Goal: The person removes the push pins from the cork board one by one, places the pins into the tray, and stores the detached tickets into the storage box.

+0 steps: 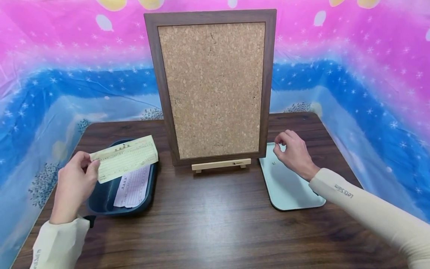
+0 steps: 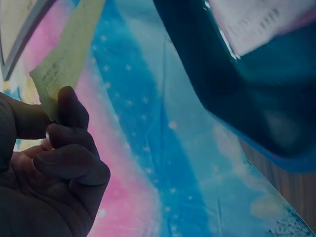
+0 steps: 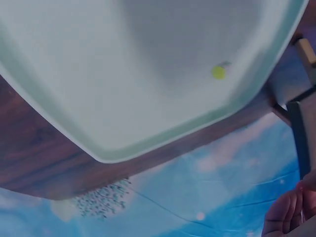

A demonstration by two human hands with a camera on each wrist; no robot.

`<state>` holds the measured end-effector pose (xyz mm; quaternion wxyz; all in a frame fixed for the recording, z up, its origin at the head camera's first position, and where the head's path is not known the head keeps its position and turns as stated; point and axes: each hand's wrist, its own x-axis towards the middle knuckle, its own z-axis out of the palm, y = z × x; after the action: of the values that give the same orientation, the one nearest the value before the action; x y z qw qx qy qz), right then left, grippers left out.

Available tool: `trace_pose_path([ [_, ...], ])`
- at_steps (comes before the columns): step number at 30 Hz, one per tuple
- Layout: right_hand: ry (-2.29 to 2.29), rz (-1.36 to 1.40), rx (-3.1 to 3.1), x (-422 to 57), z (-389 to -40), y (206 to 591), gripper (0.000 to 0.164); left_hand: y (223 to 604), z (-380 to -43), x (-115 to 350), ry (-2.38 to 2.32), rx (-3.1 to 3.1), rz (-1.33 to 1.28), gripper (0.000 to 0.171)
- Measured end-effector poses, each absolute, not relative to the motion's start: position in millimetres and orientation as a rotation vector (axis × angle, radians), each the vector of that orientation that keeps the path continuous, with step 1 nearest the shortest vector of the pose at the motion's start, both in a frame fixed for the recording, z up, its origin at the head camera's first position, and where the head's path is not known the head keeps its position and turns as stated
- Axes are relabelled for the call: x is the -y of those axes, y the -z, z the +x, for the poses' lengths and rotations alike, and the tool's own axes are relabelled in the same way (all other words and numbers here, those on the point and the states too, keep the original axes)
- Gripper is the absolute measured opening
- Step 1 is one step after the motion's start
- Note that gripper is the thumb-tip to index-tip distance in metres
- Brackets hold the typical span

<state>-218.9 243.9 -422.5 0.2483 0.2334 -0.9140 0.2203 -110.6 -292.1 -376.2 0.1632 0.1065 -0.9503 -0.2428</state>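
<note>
In the head view my left hand (image 1: 76,178) pinches a pale yellow printed paper slip (image 1: 125,157) by its left end, between thumb and fingers. The slip is held above a dark blue bin (image 1: 149,201), where a pinkish printed slip (image 1: 133,186) lies. My right hand (image 1: 295,154) is over the far left part of a pale green tray (image 1: 292,203), thumb and index fingertips drawn together. Whether something small sits between them is hidden. A tiny yellow-topped piece, perhaps a thumbtack (image 3: 218,72), lies on the tray in the right wrist view.
A cork board (image 1: 215,89) in a dark brown frame stands upright on a light wooden stand (image 1: 221,165) at the middle of the dark wooden table (image 1: 208,224). A pink and blue patterned cloth (image 1: 369,74) hangs behind and at both sides.
</note>
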Motion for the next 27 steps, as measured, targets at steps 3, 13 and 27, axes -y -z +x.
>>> trace_pose_path([
  [3,-0.593,0.615,2.540,-247.3,-220.0,429.9,0.005,378.8,-108.2,299.2,0.693,2.739,0.363,0.029],
  [13,-0.587,0.653,2.661,-260.8,-231.8,457.7,0.006,391.3,-102.8,306.3,0.675,2.744,0.476,0.032],
  [27,-0.663,0.767,2.821,-257.0,-237.2,476.1,0.010,399.0,-96.0,307.1,0.590,2.716,0.563,0.021],
])
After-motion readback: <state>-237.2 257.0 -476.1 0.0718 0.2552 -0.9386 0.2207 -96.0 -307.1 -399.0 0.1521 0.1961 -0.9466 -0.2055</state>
